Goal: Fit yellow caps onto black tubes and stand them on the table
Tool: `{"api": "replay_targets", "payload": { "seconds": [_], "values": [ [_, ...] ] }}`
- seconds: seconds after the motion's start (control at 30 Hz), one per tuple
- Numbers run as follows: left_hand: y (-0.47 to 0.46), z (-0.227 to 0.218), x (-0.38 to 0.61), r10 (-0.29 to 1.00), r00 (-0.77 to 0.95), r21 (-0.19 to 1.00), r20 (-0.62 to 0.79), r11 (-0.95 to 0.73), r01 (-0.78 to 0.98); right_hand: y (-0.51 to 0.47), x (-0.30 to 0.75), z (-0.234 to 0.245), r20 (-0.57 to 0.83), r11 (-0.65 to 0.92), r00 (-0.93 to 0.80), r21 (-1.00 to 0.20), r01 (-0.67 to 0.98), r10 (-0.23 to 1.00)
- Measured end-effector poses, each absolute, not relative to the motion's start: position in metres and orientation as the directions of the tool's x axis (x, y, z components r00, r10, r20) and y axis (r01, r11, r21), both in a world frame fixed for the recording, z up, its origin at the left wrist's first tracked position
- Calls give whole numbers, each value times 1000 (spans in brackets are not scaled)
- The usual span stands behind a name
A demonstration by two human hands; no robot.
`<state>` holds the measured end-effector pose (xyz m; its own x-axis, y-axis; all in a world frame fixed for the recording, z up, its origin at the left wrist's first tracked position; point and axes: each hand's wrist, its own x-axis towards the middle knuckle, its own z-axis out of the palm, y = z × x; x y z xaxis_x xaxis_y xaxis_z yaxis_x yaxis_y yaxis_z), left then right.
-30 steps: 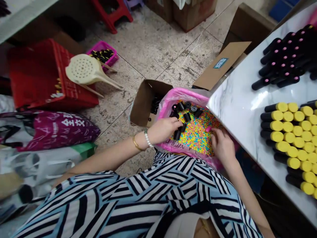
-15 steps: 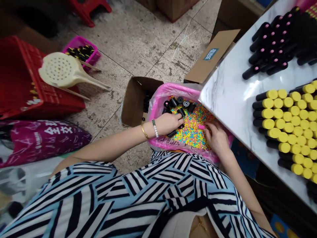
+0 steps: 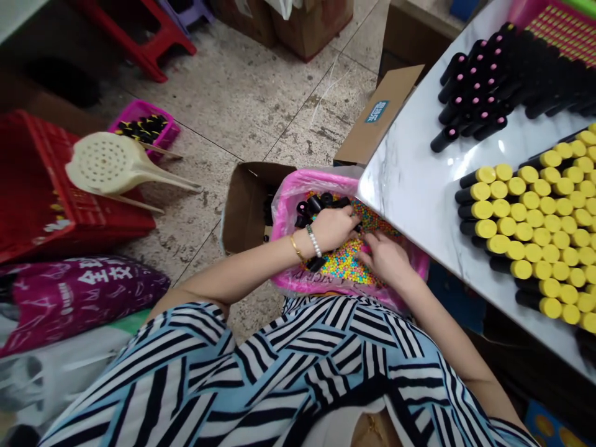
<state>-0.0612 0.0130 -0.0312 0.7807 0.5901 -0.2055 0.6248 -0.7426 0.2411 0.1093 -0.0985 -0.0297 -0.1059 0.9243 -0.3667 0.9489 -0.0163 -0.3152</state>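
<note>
A pink tub (image 3: 298, 282) lined with clear plastic sits by my lap, full of small multicoloured beads (image 3: 342, 264), with several black caps (image 3: 316, 203) piled at its far left. My left hand (image 3: 333, 226), wearing a pearl and a gold bracelet, rests on the beads just right of the caps with its fingers curled. Whatever it grips is hidden. My right hand (image 3: 384, 261) lies close beside it on the beads, fingers bent towards the left hand, their contents hidden.
A white marble table (image 3: 410, 192) on the right carries rows of yellow-tipped black tubes (image 3: 526, 230) and pink-tipped black tubes (image 3: 475, 99). On the floor are an open cardboard box (image 3: 244, 205), a red crate (image 3: 32, 180) with a cream strainer (image 3: 107, 164), a small pink basket (image 3: 142, 124) and a purple bag (image 3: 79, 292).
My left hand has slid right across the beads, away from the caps' edge, and my right hand has moved left to meet it. The small pink piece at my right fingers is no longer visible.
</note>
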Motion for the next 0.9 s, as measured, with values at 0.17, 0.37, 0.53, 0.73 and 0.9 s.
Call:
{"api": "replay_targets", "payload": {
  "seconds": [0.17,0.37,0.53,0.73,0.9],
  "values": [
    [14,-26,-100,678,730,276,-83,-688,671,-116,134,-37,-273,-110,29,-287,952,962],
    [24,-29,-84,712,701,105,-41,-695,711,-105,135,-45,-227,-79,56,-93,993,972],
    [28,-37,-56,692,696,178,-189,-673,718,-101,127,-39,-212,-67,64,-7,998,975],
    [31,-34,-70,668,689,217,-281,-655,724,-125,137,-21,-342,-62,58,-1,998,938],
    [21,-31,-84,479,858,237,-187,-825,513,-137,131,-15,-563,34,-56,-50,998,825]
  ]
}}
